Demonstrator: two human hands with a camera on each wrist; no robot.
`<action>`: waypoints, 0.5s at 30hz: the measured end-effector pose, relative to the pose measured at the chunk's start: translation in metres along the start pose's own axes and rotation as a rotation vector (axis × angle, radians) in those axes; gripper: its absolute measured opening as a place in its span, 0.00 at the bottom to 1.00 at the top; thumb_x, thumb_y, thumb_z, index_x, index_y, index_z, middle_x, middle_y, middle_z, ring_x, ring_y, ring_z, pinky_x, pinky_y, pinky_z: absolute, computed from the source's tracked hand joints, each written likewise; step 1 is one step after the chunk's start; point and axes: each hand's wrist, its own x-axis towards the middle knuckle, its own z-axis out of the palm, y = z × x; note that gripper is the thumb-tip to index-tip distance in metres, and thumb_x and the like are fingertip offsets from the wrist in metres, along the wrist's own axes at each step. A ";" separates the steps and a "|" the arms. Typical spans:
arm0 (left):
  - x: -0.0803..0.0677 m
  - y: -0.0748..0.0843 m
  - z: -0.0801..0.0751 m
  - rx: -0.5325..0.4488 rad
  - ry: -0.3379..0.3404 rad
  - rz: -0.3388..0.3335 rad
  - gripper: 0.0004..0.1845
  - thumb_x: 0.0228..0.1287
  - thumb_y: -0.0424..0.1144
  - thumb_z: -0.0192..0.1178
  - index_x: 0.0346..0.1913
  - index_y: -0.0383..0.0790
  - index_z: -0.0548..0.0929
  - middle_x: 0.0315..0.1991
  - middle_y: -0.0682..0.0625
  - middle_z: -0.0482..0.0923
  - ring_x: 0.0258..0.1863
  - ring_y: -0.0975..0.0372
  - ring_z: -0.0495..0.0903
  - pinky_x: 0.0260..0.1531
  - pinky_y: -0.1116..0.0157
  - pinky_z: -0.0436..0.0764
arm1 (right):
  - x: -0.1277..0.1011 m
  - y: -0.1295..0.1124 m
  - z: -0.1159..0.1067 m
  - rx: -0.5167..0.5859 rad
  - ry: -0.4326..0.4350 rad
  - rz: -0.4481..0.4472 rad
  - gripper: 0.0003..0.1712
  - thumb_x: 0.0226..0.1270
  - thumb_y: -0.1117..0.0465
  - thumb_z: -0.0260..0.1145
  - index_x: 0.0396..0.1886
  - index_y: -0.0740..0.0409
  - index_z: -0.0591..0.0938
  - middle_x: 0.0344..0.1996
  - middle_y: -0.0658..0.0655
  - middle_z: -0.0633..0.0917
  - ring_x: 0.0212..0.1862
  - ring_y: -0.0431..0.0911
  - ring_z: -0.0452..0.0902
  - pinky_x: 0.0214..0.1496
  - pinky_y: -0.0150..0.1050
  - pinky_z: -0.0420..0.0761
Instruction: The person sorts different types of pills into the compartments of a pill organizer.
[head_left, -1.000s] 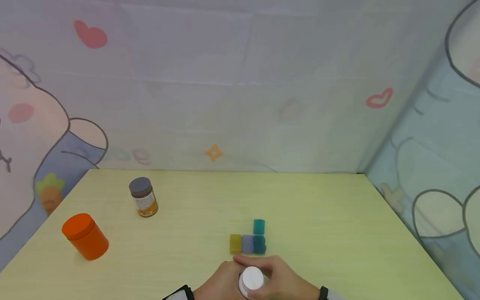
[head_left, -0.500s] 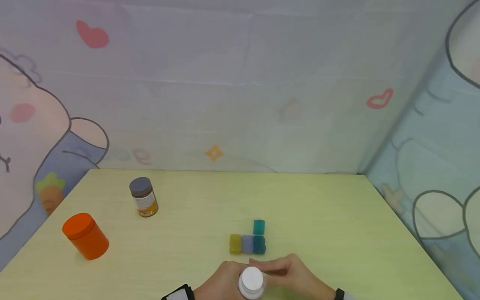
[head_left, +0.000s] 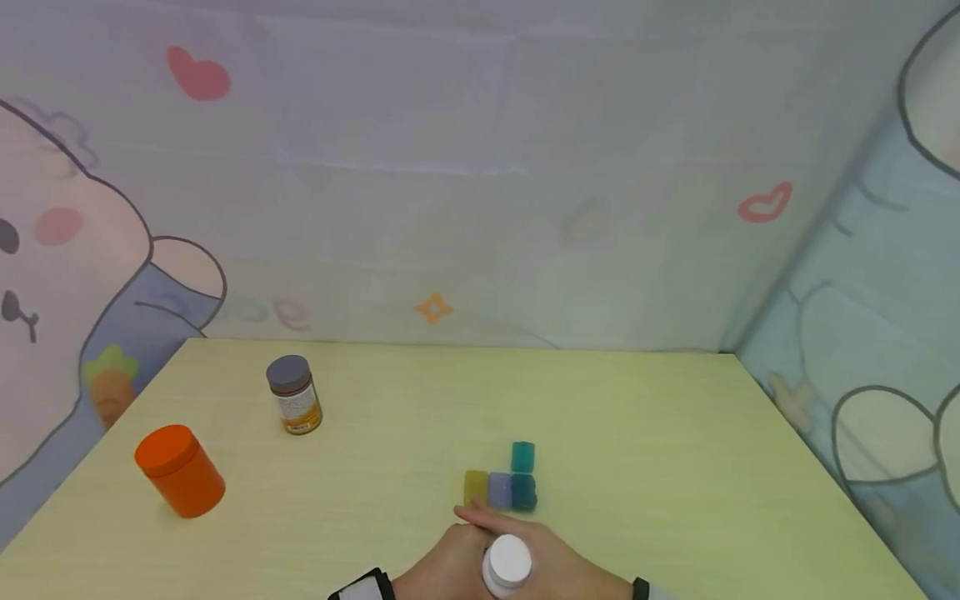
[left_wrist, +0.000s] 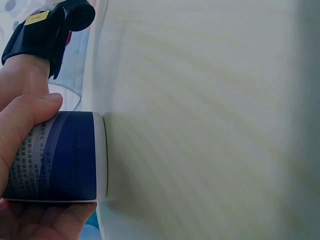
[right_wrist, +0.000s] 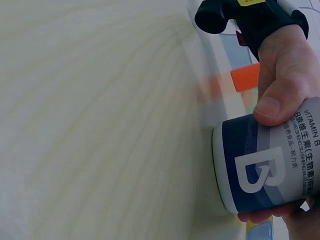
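Observation:
A white-capped vitamin bottle (head_left: 507, 562) with a blue and grey label (right_wrist: 265, 160) stands upright between my two hands, its base close to the tabletop. From the left side my left hand (head_left: 450, 560) grips it. A thumb (right_wrist: 270, 107) lies along the bottle's side, and curled fingertips show on its opposite side. My right hand (head_left: 558, 567) closes round the bottle from the right, its straighter fingers reaching over the left hand. In the left wrist view, a thumb (left_wrist: 37, 110) and several fingers (left_wrist: 67, 220) hold the label (left_wrist: 72, 155). The palms are hidden.
Just beyond the hands sit small blocks: yellow (head_left: 476, 487), lavender (head_left: 499, 490), dark teal (head_left: 523, 492) and teal (head_left: 522, 457). Farther left on the table (head_left: 637, 425) are an orange jar (head_left: 183, 475) and a grey-lidded brown jar (head_left: 296, 396). A printed curtain (head_left: 480, 208) backs the table.
My right hand drew a little to the right, then came back round the bottle with its fingers over the left hand. The left hand kept its grip. The head view shifted slightly.

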 end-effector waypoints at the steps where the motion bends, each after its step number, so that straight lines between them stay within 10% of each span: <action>1: 0.000 0.000 0.000 -0.004 -0.010 -0.001 0.23 0.55 0.35 0.74 0.56 0.37 0.85 0.50 0.47 0.88 0.48 0.74 0.80 0.49 0.75 0.77 | -0.001 0.000 -0.001 0.028 0.003 0.015 0.42 0.69 0.54 0.71 0.79 0.54 0.65 0.77 0.65 0.65 0.76 0.31 0.53 0.72 0.29 0.61; 10: -0.006 0.006 0.003 -0.077 -0.003 -0.126 0.14 0.55 0.36 0.75 0.46 0.46 0.89 0.38 0.61 0.89 0.37 0.74 0.82 0.42 0.73 0.79 | -0.015 -0.001 -0.014 0.129 0.103 0.163 0.33 0.65 0.59 0.74 0.69 0.60 0.76 0.66 0.61 0.80 0.65 0.31 0.74 0.69 0.44 0.70; 15: -0.005 0.007 0.003 -0.030 0.002 -0.111 0.15 0.51 0.35 0.77 0.44 0.44 0.89 0.36 0.60 0.88 0.34 0.75 0.80 0.40 0.73 0.78 | -0.021 0.005 -0.024 0.177 0.167 0.041 0.21 0.63 0.64 0.74 0.54 0.70 0.84 0.56 0.50 0.87 0.62 0.32 0.79 0.67 0.38 0.76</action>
